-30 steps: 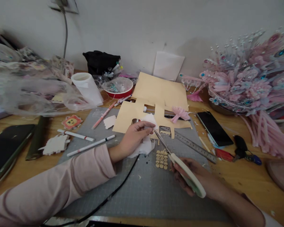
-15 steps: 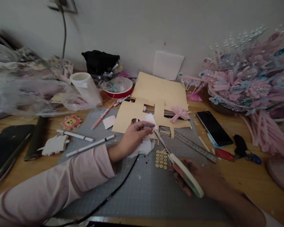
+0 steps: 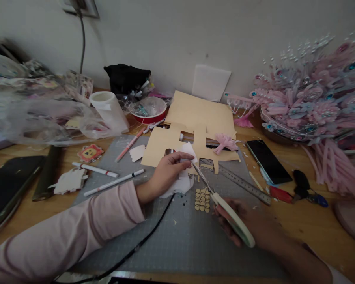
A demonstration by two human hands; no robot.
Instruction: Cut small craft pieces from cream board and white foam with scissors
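My right hand (image 3: 236, 221) is closed around the pale handles of a pair of scissors (image 3: 229, 215). Their blades point up and left and look nearly closed, with the tips reaching my left fingertips. My left hand (image 3: 171, 169) is pinched above the cutting mat (image 3: 192, 240), and whatever small piece it grips is too small to make out. White paper (image 3: 189, 150) shows just beyond its fingers, and more white scraps (image 3: 182, 185) lie beneath it. A small block of round tan cutouts (image 3: 202, 200) lies on the mat below the blades.
Tan card with cut-out openings (image 3: 161, 144) lies behind my hands. A steel ruler (image 3: 245, 183), a phone (image 3: 268, 161) and keys (image 3: 309, 193) are on the right. Markers (image 3: 114, 182) lie left; a black cable (image 3: 148, 234) crosses the mat. Pink decorations (image 3: 310, 98) fill the far right.
The view has shifted very slightly. Both hands and the scissors keep almost the same pose.
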